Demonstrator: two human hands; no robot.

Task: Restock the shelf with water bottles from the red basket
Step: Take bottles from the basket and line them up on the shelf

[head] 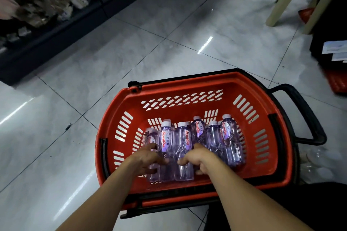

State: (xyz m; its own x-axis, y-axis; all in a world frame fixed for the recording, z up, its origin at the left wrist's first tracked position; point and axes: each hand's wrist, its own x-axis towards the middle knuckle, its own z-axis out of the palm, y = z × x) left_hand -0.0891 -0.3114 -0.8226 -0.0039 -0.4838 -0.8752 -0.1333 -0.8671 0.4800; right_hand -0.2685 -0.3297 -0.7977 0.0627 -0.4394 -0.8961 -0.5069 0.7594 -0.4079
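Note:
A red basket [189,88] with black handles stands on the tiled floor in front of me. Inside it stand several clear purple-tinted water bottles [226,137] with white caps and red lettering. Both my arms reach down into the basket. My left hand [145,157] curls its fingers round a bottle [166,138] at the left of the group. My right hand [196,157] grips the neighbouring bottle [183,137] in the middle. The dark shelf [47,30] runs along the upper left, low to the floor.
Packaged goods lie on the dark shelf's bottom level at upper left. Pale table or chair legs [277,2] stand at upper right. A black crate with papers [330,50] and a red mesh item [337,82] sit at the right edge. Crumpled clear plastic [317,165] lies right of the basket.

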